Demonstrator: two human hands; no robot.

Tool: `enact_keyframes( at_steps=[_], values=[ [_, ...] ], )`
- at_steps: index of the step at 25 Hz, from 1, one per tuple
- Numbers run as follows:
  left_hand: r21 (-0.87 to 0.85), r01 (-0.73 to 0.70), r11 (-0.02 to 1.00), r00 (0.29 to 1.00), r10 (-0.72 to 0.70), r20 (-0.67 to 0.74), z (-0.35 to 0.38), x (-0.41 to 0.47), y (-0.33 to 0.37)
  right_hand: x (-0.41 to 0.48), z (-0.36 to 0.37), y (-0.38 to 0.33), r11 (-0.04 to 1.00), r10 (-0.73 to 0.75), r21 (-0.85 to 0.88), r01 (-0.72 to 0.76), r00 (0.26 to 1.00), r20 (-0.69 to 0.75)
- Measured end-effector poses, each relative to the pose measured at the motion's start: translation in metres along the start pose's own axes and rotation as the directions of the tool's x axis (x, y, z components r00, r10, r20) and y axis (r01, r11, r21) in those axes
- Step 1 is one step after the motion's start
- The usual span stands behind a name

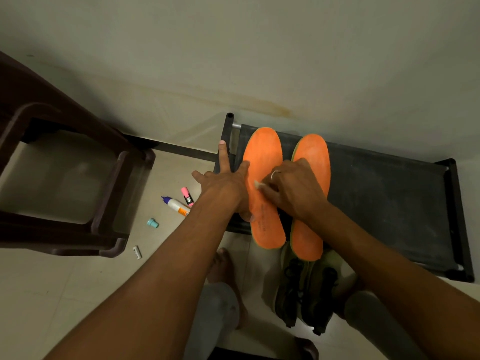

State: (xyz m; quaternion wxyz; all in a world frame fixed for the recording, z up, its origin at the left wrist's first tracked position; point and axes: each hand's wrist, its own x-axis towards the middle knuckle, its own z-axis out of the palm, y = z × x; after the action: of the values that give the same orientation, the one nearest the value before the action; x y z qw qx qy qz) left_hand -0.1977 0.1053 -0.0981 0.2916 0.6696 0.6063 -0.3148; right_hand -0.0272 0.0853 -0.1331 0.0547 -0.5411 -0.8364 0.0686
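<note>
The right hand (293,188) pinches a small white scrap (258,183) between curled fingertips and holds it against the middle of the left insole (263,157). What the scrap is cannot be told. The left hand (226,188) lies with its fingers straight and spread against that insole's outer edge, one finger on the orange surface and the thumb at the edge lower down. Both orange insoles lie side by side on the left end of the rack (389,193), and the right insole (310,152) is partly under the right hand; their heels overhang the rack's front rail. Dark shoes (304,289) stand on the floor just before the rack. Left of the rack lie a glue bottle (176,205), a pink marker (187,196) and a teal cap (152,223), with a brown stool (65,178) farther left.
</note>
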Motion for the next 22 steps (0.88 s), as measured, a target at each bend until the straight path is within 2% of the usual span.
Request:
enact_keyframes(
  at_steps=[2,3,5,6,9,11,16,20,22],
  values=[
    [0.001,-0.008,1.0,1.0,0.008,0.003,0.001,-0.001,0.001,0.003,-0.006,0.006,0.99,0.142,-0.01,-0.142,0.99,-0.006],
    [0.006,-0.008,1.0,1.0,0.008,0.001,0.001,-0.002,0.001,0.003,-0.005,0.004,0.991,0.13,0.018,-0.13,0.991,0.025],
    [0.011,-0.002,1.0,1.0,0.002,-0.008,0.001,-0.001,0.001,-0.003,0.0,-0.01,0.992,-0.015,0.129,0.002,0.996,0.093],
    [0.007,-0.001,1.0,1.0,0.001,-0.009,0.0,-0.001,0.0,-0.004,-0.001,-0.014,0.982,-0.045,0.186,0.024,0.993,0.11],
    [0.0,-0.009,1.0,1.0,0.009,0.006,0.0,-0.001,0.001,0.003,-0.005,0.004,0.933,0.139,0.312,-0.178,0.98,0.142],
    [0.009,-0.007,1.0,1.0,0.007,-0.005,0.001,0.0,0.001,0.004,-0.003,0.008,0.933,0.211,0.275,-0.232,0.972,0.105],
    [0.009,-0.006,1.0,1.0,0.006,-0.001,0.001,0.0,0.0,-0.009,0.005,-0.007,0.99,0.117,0.079,-0.114,0.993,-0.027],
    [0.011,0.0,1.0,1.0,0.0,0.003,0.001,0.0,0.001,-0.016,0.004,-0.011,1.0,0.012,0.002,-0.013,0.999,0.036],
    [0.007,-0.008,1.0,1.0,0.008,0.005,0.0,0.0,0.0,-0.013,0.0,-0.008,0.999,0.048,-0.02,-0.047,0.997,0.055]
  ],
)
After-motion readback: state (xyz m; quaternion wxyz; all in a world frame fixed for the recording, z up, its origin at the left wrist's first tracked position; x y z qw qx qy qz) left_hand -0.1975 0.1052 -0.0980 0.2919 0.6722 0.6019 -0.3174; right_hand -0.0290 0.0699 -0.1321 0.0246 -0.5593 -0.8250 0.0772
